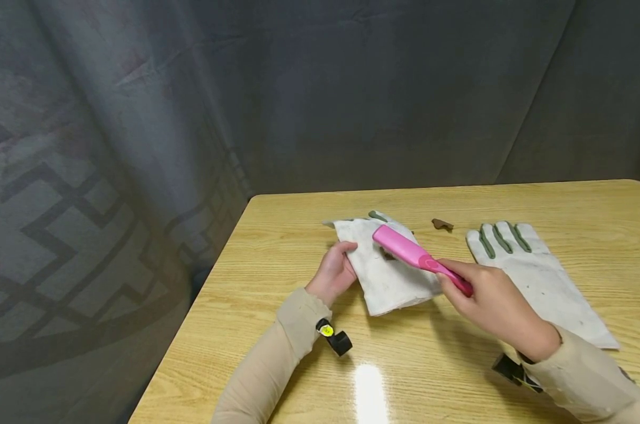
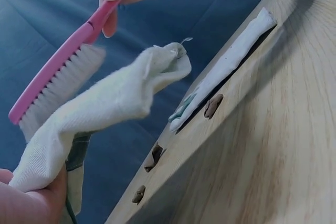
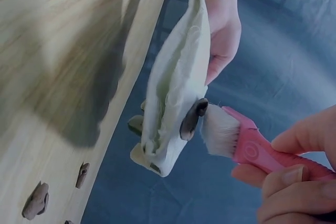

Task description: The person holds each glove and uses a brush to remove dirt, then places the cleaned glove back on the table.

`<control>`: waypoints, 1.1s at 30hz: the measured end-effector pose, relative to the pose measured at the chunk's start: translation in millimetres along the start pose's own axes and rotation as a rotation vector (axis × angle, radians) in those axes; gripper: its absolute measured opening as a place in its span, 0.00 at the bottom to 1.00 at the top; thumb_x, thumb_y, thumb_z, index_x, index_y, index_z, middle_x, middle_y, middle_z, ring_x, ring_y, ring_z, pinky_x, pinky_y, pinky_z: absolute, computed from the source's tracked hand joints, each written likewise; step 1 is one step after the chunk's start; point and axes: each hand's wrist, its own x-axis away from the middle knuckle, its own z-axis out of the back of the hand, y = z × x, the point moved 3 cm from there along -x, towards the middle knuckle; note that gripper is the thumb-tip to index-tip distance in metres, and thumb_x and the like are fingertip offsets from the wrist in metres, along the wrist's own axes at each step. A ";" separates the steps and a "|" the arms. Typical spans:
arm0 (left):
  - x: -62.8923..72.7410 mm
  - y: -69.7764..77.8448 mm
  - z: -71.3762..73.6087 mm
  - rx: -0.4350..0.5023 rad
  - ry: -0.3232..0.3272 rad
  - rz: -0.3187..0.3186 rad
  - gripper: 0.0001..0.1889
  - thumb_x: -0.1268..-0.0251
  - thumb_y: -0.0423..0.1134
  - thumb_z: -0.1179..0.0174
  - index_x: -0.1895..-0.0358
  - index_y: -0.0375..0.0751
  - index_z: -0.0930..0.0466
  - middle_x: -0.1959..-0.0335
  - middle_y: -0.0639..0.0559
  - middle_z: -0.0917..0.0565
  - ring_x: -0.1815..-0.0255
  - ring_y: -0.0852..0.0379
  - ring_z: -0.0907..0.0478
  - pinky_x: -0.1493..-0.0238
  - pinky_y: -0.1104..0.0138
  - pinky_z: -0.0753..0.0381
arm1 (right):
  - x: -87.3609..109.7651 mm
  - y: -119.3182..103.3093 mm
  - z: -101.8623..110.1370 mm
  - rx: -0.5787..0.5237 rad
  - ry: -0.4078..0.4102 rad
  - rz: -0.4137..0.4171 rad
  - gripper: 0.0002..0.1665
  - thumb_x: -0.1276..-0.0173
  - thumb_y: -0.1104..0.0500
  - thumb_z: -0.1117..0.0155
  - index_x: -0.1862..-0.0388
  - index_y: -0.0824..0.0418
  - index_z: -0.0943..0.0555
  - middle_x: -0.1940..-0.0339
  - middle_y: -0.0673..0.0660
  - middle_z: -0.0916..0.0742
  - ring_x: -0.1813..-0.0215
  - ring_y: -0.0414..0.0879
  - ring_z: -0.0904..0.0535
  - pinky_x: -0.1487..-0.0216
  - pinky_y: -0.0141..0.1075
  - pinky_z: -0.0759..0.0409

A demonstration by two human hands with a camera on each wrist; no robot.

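My left hand (image 1: 334, 274) grips a white work glove (image 1: 385, 291) with green trim by its side edge and keeps it raised above the table. In my right hand (image 1: 497, 303) is the handle of a pink brush (image 1: 401, 246), its head over the glove. White bristles (image 2: 65, 87) face the glove's cloth in the left wrist view. A dark brown curled scrap (image 3: 191, 121) sits on the glove, right at the bristle tips in the right wrist view. The glove's cuff opening shows there too.
A second white glove (image 1: 542, 288) with green between its fingers lies flat on the wooden table (image 1: 235, 282), at the right. Several brown scraps lie on the wood, one scrap (image 1: 443, 224) toward the back. A dark grey curtain (image 1: 378, 106) hangs behind and to the left.
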 end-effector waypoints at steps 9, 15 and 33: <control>0.2 3.5 0.0 0.015 -0.008 -0.016 0.29 0.34 0.29 0.65 0.29 0.37 0.54 0.28 0.43 0.42 0.26 0.49 0.46 0.24 0.59 0.46 | 1.3 3.2 4.2 0.028 0.008 0.000 0.14 0.45 0.66 0.37 0.58 0.67 0.17 0.89 0.43 0.38 0.83 0.28 0.51 0.85 0.24 0.47; 0.9 4.6 -0.4 0.016 -0.004 -0.014 0.29 0.34 0.29 0.65 0.29 0.37 0.54 0.28 0.43 0.42 0.26 0.50 0.46 0.24 0.60 0.47 | 1.2 4.4 6.2 0.039 0.003 -0.015 0.13 0.44 0.65 0.38 0.58 0.66 0.17 0.89 0.44 0.39 0.83 0.29 0.51 0.85 0.24 0.48; 2.3 4.2 -1.3 0.004 -0.028 -0.006 0.29 0.34 0.29 0.65 0.28 0.38 0.54 0.28 0.43 0.43 0.26 0.50 0.47 0.24 0.60 0.47 | 0.4 3.8 9.7 0.013 0.052 0.001 0.14 0.45 0.66 0.38 0.58 0.67 0.17 0.88 0.43 0.39 0.82 0.28 0.52 0.85 0.21 0.50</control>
